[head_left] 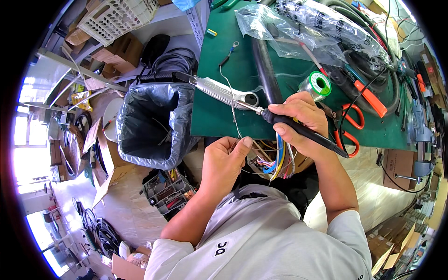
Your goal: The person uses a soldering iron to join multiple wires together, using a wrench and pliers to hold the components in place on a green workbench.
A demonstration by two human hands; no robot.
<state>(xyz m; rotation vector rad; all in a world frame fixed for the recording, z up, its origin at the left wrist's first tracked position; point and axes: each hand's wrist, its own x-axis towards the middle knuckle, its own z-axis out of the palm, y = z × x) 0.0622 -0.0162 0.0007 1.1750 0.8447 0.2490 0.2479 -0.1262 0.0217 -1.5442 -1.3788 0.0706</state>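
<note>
My right hand (304, 119) is closed around the black handle of a soldering iron (322, 139), whose metal shaft points left over the bench. With thumb and finger, my left hand (227, 156) pinches a thin silvery wire (234, 112) at the bench's front edge. That wire runs up across a silver ribbed tool with a round ring end (217, 89), toward a ring terminal (235, 45) with a dark sleeve. The iron's tip lies close to the tool and wire; contact I cannot tell. Below the edge, between my arms, hangs a bundle of coloured wires (278, 161).
On the green bench (210, 122) are a solder spool (319, 84), orange-handled scissors (353, 116), a thick black tube (266, 70) and clear plastic bags (326, 28). A lined bin (154, 161) stands left of the bench, with a parts organizer (169, 191) on the floor below.
</note>
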